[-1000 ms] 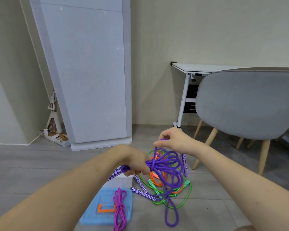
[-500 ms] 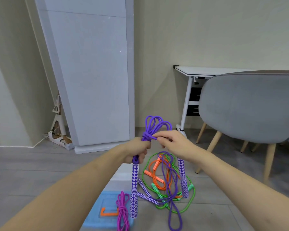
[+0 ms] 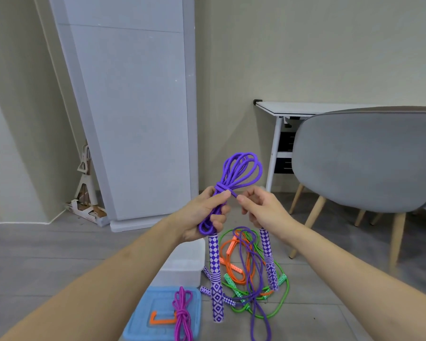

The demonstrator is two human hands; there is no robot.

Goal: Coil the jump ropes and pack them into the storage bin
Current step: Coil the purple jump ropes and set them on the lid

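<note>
Left hand (image 3: 202, 215) fingers wrapped tight round purple rope (image 3: 234, 178), loops up at 12 o'clock. Right hand (image 3: 263, 210) fingers pinching its loose end. White bin (image 3: 182, 264) down on floor.

The purple jump rope (image 3: 239, 173), bundled into upright loops with a wrap at its neck, hangs two checkered handles downward. At its 6 o'clock lie tangled orange (image 3: 231, 264) and green ropes (image 3: 280, 301); at 7 o'clock, the white storage bin (image 3: 185, 264).

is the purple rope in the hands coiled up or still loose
Coiled: the purple rope is gathered in loops with a wrap round the bundle, gripped by the left hand; the right hand pinches the wrap's end.
</note>
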